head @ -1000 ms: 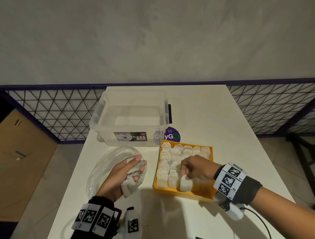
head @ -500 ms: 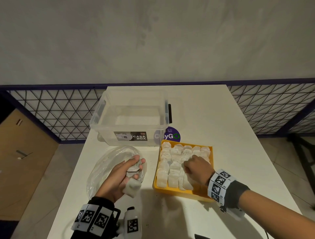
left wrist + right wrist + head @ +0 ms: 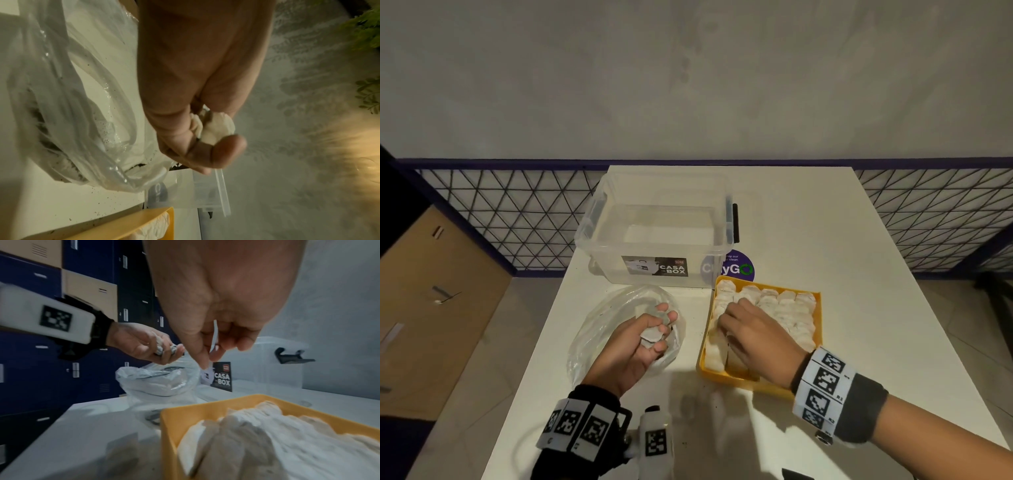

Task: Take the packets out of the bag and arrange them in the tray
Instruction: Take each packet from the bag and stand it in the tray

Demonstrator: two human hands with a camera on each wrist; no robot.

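1. Bare white table [image 3: 808, 222] lies right of the yellow tray [image 3: 726, 378] and near me.
2. The clear box [image 3: 657, 219] blocks the far side, just behind my plastic bag [image 3: 599, 329] and tray.
3. A narrow strip of table separates bag and tray.

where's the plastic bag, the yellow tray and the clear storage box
plastic bag [image 3: 599, 329]: head view, crumpled left side.
yellow tray [image 3: 726, 376]: head view, near front wall.
clear storage box [image 3: 654, 270]: head view, labelled front wall.

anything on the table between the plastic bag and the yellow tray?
Nothing solid: in the head view a bare strip of white table separates the plastic bag from the yellow tray, with only a few dark specks.
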